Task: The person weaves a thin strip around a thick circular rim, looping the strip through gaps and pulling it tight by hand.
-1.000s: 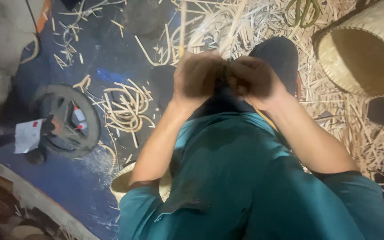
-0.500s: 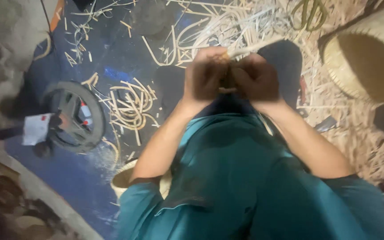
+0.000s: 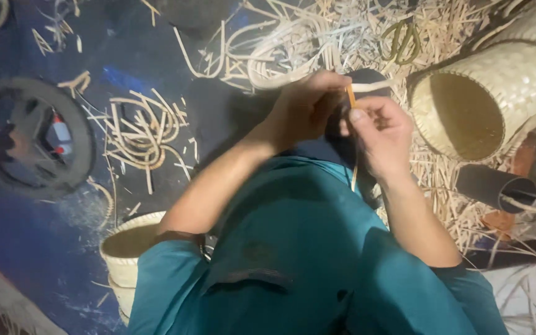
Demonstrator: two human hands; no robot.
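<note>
1. Head view: the left hand point(image 3: 302, 111) and the right hand point(image 3: 383, 133) meet above the lap, both pinching one thin cane strip point(image 3: 351, 99).
2. The strip's long axis runs up and down between the two grips; its lower end hangs below the right grip, towards the teal shirt point(image 3: 293, 248).
3. The right grip is pressed together on the strip just below the left grip's; both lie equally near.
4. A woven basket point(image 3: 485, 93) lies on its side, to the right of the grips.
</note>
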